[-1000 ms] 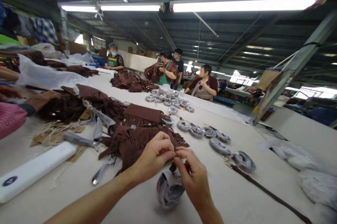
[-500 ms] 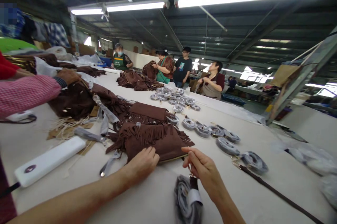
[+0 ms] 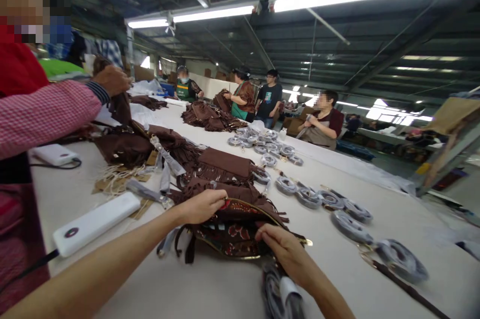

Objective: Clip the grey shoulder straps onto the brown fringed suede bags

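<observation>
A brown fringed bag point(image 3: 243, 194) lies in front of me with its zipped mouth spread wide, and a flowered lining point(image 3: 236, 233) shows inside. My left hand point(image 3: 204, 206) pinches the far edge of the mouth. With bent fingers, my right hand point(image 3: 283, 246) grips the bag at the right of the opening, its fingertips against the lining; part of this grip is hidden. Just below my right wrist lies a coiled strap point(image 3: 272, 291) in grey wrapping with a white band. Another brown fringed bag point(image 3: 225, 164) sits right behind.
Coiled wrapped straps point(image 3: 309, 196) run along the table point(image 3: 168, 284) to the right. A white power bank point(image 3: 95, 224) with a cable, tags with strings point(image 3: 120, 179) and more brown bags point(image 3: 123, 149) lie left. A co-worker's hand point(image 3: 112, 79) holds brown material; other people stand at the far side.
The bag was closed flat and now gapes open, its lining showing. My left hand has moved up to the far edge, my right hand to the opening. The co-worker's hand has risen with brown material.
</observation>
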A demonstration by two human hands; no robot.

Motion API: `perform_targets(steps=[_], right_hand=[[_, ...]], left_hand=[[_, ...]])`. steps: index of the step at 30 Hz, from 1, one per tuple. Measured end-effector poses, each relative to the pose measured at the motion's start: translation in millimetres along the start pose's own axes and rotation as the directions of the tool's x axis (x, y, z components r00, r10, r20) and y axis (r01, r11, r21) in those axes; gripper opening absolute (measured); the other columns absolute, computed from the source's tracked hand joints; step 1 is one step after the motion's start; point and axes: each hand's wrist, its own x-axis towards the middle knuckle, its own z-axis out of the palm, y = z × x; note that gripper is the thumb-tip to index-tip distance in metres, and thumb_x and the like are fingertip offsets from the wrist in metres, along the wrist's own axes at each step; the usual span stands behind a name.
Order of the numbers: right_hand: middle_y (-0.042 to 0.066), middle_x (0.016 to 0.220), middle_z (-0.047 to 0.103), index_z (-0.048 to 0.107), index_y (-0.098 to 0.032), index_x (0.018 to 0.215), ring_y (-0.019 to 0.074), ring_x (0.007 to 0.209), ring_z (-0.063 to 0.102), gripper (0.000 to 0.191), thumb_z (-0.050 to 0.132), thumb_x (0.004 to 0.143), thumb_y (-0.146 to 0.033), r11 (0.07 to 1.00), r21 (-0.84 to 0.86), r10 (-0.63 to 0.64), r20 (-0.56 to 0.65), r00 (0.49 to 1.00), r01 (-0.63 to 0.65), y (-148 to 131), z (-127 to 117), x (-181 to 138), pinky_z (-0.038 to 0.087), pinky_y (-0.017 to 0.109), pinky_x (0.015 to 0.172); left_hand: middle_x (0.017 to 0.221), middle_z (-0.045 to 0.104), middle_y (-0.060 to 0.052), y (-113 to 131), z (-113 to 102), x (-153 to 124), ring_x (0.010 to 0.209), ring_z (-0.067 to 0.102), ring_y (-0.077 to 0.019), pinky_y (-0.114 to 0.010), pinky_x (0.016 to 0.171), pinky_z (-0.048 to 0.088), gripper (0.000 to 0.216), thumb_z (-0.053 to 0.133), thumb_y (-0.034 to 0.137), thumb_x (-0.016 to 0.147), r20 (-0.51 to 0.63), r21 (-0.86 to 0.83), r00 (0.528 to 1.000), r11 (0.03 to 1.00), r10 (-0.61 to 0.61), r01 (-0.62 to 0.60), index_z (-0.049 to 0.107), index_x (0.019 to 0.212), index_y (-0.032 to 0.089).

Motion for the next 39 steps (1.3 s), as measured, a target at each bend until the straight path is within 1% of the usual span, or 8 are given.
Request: perform_targets(steps=[5,13,17,20,25,29,34,39], right_hand=[[-0.001,0.072,0.06,0.059,-0.021,0.073,0.0179,0.074,0.054,0.028,0.04,0.089,-0.035,0.997,-0.048,0.062,0.095,0.994,-0.057,11,6,16,0.038,0.027,0.069],[0.002,0.089,0.062,0.062,-0.021,0.072,0.0158,0.086,0.055,0.026,0.043,0.089,-0.025,0.973,0.108,-0.223,0.207,0.953,0.204,-33,49,23,0.038,0.025,0.08],[-0.005,0.058,0.046,0.062,-0.021,0.076,0.0106,0.055,0.042,0.025,0.046,0.087,-0.037,0.947,0.322,-0.07,0.156,0.985,0.016,-35,84,41,0.032,0.022,0.054],[-0.013,0.042,0.023,0.056,-0.022,0.078,0.0077,0.04,0.017,0.038,0.051,0.079,-0.059,0.797,0.555,0.123,0.237,0.964,-0.238,-28,99,47,0.013,0.022,0.04],[-0.016,0.039,0.02,0.056,-0.02,0.083,0.0055,0.038,0.01,0.051,0.061,0.068,-0.069,0.674,0.669,0.187,0.256,0.948,-0.313,-25,100,43,0.006,0.022,0.039],[-0.016,0.04,0.018,0.061,-0.017,0.086,0.0049,0.038,0.01,0.055,0.064,0.065,-0.068,0.677,0.661,0.205,0.253,0.945,-0.324,-28,99,41,0.005,0.022,0.039],[-0.015,0.042,0.019,0.065,-0.015,0.088,0.005,0.04,0.013,0.054,0.065,0.067,-0.065,0.69,0.652,0.2,0.246,0.948,-0.315,-22,102,43,0.006,0.022,0.04],[-0.015,0.042,0.019,0.064,-0.015,0.085,0.005,0.04,0.012,0.052,0.067,0.066,-0.064,0.667,0.676,0.202,0.243,0.949,-0.315,-18,102,42,0.007,0.022,0.041]], left_hand=[[0.07,0.047,0.004,-26,5,8,0.073,0.042,-0.0143,-0.024,0.07,0.035,0.014,0.048,0.028,0.079,-0.021,-0.226,0.997,0.972,-0.077,0.07,0.05,0.07,0.018],[0.069,0.055,0.001,-58,21,17,0.064,0.055,-0.0167,-0.029,0.063,0.047,0.023,0.049,0.035,0.067,-0.003,-0.55,0.957,0.799,-0.292,0.242,0.053,0.081,0.017],[0.068,0.054,0.001,-60,29,15,0.062,0.053,-0.015,-0.028,0.062,0.046,0.019,0.048,0.031,0.067,-0.063,-0.61,0.947,0.764,-0.314,0.213,0.051,0.079,0.017],[0.072,0.053,0.003,-60,31,11,0.068,0.051,-0.0131,-0.024,0.066,0.044,0.018,0.047,0.019,0.066,-0.168,-0.615,0.939,0.776,-0.299,0.137,0.049,0.084,0.018],[0.109,0.056,-0.005,-49,22,-3,0.108,0.05,-0.0173,-0.031,0.095,0.038,0.029,0.041,0.003,0.067,-0.34,-0.309,0.94,0.943,0.012,-0.124,0.052,0.088,0.019],[0.141,0.038,-0.006,-36,6,-22,0.119,0.046,-0.0179,-0.032,0.104,0.033,0.032,0.037,-0.002,0.073,-0.244,0.019,0.937,0.967,0.251,-0.254,0.061,0.081,0.017],[0.107,0.06,-0.004,-28,5,-41,0.095,0.058,-0.0159,-0.026,0.089,0.043,0.032,0.041,-0.001,0.073,-0.118,0.143,0.983,0.982,0.138,-0.12,0.066,0.075,0.018],[0.092,0.059,-0.002,-27,16,-52,0.087,0.057,-0.0161,-0.024,0.08,0.044,0.031,0.049,0.003,0.066,-0.098,0.196,0.995,0.981,0.011,0.008,0.067,0.084,0.019]])
